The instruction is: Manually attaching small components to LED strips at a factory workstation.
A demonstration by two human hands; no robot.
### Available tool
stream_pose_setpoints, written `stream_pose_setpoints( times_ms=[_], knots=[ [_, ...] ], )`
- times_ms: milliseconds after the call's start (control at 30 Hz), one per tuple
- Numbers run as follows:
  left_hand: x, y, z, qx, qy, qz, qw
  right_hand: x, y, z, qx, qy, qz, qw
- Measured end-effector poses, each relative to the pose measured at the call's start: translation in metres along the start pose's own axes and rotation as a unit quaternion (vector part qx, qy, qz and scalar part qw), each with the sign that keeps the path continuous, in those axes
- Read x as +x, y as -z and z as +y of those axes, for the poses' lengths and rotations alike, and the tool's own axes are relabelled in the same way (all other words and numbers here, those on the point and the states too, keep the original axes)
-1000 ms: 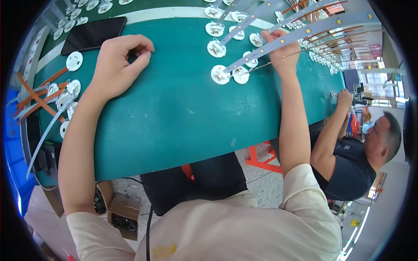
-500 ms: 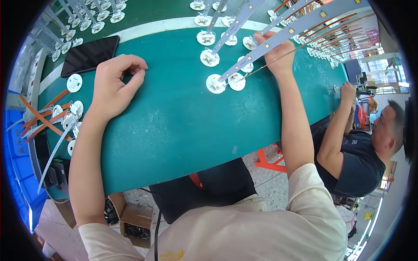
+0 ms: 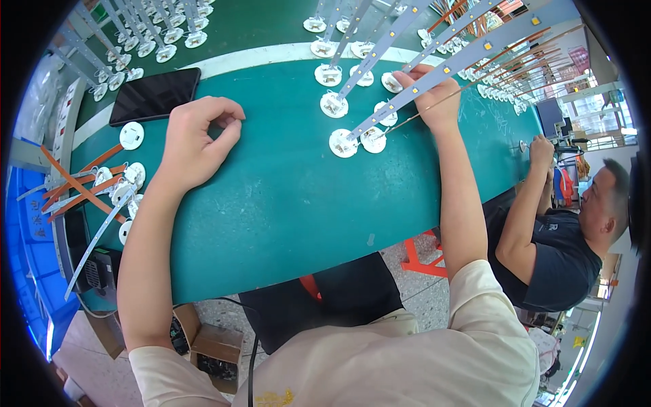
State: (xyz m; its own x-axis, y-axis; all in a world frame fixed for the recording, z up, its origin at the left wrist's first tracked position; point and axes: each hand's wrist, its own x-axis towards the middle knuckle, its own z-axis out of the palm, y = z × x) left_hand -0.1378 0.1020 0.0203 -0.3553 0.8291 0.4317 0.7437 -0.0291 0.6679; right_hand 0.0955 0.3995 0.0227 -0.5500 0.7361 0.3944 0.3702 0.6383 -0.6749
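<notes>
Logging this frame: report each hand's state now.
Left hand: fingers curled, pinched at the tips; contents cannot be told.
Right hand: closed on a thin soldering iron.

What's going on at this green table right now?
A person works at a green table. Their right hand holds a thin soldering tool, its tip at a white round base joined to a long LED strip. The left hand rests curled on the table beside a dark tablet. More bases and strips lie around, and a co-worker works at the right.

Green table carries white discs, strips, black tablet.
</notes>
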Motion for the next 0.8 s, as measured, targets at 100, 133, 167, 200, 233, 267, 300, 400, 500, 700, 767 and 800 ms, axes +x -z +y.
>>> stream_pose_setpoints(
  times_ms=[100,133,167,200,233,267,300,400,500,700,767,800],
  knots=[
    [0.002,-0.003,-0.005,-0.018,0.001,0.005,1.0,0.001,0.014,0.01,0.113,-0.054,0.032,0.992],
    [0.0,-0.003,-0.007,-0.026,-0.003,0.004,1.0,-0.002,0.021,0.01,0.184,-0.103,0.018,0.977],
    [-0.004,-0.001,-0.011,-0.029,-0.001,0.007,1.0,-0.008,0.021,0.007,0.248,-0.102,0.028,0.963],
    [-0.007,0.003,-0.015,-0.021,-0.004,0.002,1.0,-0.016,0.023,0.005,0.311,-0.101,0.035,0.945],
    [-0.012,0.005,-0.023,-0.023,-0.011,0.013,1.0,-0.023,0.029,0.011,0.325,-0.116,0.007,0.938],
    [-0.014,0.007,-0.021,0.014,-0.005,0.006,1.0,-0.041,0.034,0.005,0.309,-0.123,0.047,0.942],
    [-0.012,0.004,-0.022,0.019,-0.038,0.016,0.999,-0.056,0.049,0.013,0.295,-0.105,0.02,0.95],
    [0.002,-0.013,-0.012,0.077,-0.142,0.018,0.987,-0.1,0.087,-0.009,0.201,-0.008,-0.06,0.978],
    [-0.013,-0.012,-0.006,0.127,-0.163,0.017,0.978,-0.116,0.061,-0.107,0.16,0.189,-0.228,0.942],
    [-0.023,-0.006,-0.011,0.163,-0.16,0.002,0.974,-0.115,-0.01,-0.237,0.234,0.389,-0.345,0.822],
    [-0.018,-0.005,-0.01,0.172,-0.155,-0.021,0.973,-0.103,-0.036,-0.268,0.223,0.421,-0.34,0.811],
    [-0.018,-0.002,-0.011,0.172,-0.15,-0.053,0.972,-0.099,-0.054,-0.283,0.222,0.437,-0.335,0.804]
  ],
)
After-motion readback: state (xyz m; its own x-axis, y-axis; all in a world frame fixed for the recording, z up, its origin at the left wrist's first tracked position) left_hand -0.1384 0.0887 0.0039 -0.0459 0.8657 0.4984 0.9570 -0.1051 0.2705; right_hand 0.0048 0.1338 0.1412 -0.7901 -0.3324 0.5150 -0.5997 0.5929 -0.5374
